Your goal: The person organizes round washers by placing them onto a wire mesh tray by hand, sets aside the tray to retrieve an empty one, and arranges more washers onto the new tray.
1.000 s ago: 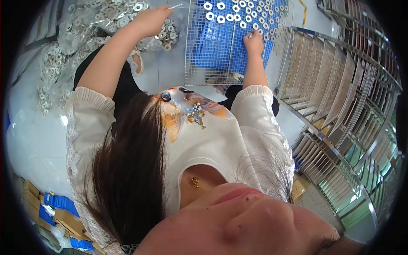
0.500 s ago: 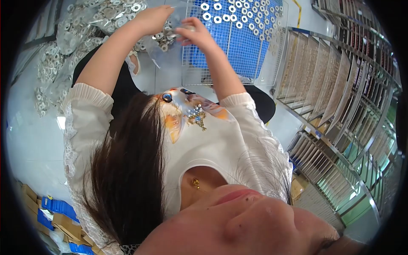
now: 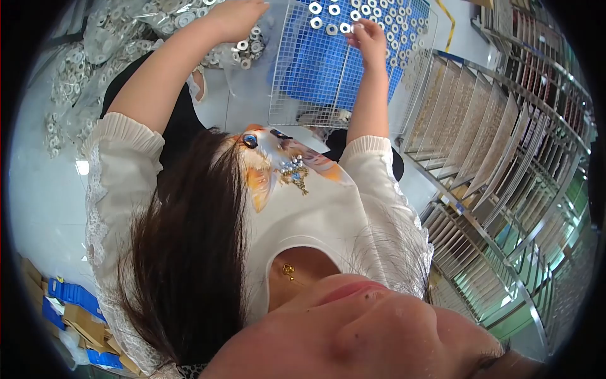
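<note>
My left hand [image 3: 238, 20] is at the top edge, over clear plastic bags [image 3: 249, 79] with pale ring-shaped pieces [image 3: 246, 50] inside. Its fingers look drawn together, but what they hold is hidden. Over a wire mesh rack [image 3: 273, 107] lined with blue sheeting [image 3: 312, 76], my right hand [image 3: 369, 39] has thumb and fingers pinched. A small white ring seems to be between the fingertips, beside another white ring [image 3: 345, 28]. Many similar rings [image 3: 394, 44] lie spread across the rack's far and right parts.
More bags of rings [image 3: 72, 82] lie on the left. On the right stands a metal shelf rack [image 3: 486, 126] with many closely stacked trays. Blue boxes [image 3: 76, 297] and cardboard [image 3: 85, 323] sit at the lower left.
My right hand has moved right, from beside the bag to above the mesh rack, and its fingers have drawn together. My left hand has shifted slightly up and right.
</note>
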The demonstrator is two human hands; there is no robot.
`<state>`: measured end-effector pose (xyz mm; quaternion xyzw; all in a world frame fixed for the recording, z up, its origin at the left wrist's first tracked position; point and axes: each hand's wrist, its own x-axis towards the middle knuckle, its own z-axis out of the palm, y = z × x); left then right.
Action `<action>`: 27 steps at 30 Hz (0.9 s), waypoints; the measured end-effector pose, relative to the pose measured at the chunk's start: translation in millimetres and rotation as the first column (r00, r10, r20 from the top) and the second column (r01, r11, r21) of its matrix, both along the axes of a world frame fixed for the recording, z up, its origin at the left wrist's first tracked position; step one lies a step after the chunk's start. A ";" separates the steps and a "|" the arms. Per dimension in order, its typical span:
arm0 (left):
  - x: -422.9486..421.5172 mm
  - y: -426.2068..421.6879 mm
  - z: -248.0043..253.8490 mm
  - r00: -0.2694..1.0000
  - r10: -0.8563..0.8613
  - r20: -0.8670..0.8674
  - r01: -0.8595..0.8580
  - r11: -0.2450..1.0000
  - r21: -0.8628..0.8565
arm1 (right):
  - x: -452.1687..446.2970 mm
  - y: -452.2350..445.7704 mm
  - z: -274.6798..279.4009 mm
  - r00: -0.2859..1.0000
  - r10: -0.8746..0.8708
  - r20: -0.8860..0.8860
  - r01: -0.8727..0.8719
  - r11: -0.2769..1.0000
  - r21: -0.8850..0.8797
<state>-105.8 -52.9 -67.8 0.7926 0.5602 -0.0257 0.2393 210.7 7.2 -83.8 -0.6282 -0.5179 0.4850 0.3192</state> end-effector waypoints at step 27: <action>2.0 0.1 0.7 1.000 -0.007 0.002 0.007 1.000 -0.013 | 20.7 32.0 -54.0 0.359 0.220 0.907 -0.280 0.953 -0.120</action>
